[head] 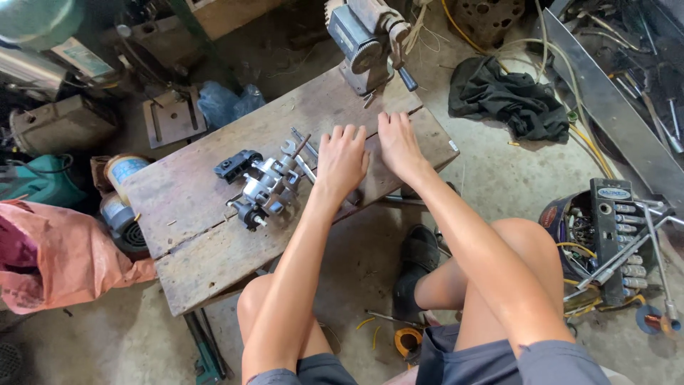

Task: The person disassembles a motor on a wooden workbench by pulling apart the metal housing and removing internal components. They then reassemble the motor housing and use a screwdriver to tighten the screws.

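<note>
Grey metal assembly (262,189) lies on the wooden bench (192,249), its long axis running from the near-left up toward the far-right. Just right of it rests the left hand (342,160), flat, fingers spread, gripping nothing. Farther right of the assembly, the right hand (399,142) lies flat too, empty.

The worn, rough wooden plank table (214,192) looks matt, grey-brown and scratched. On it, the silvery metal machine part with black plastic ends (260,187) shines dully, and beside it the bright steel spanners (303,146) gleam smooth. The grey metal bench tool (363,43) has a dull painted finish. The crumpled black cloth rag (509,96) lies soft and matt on the rough concrete floor (491,185)
</note>
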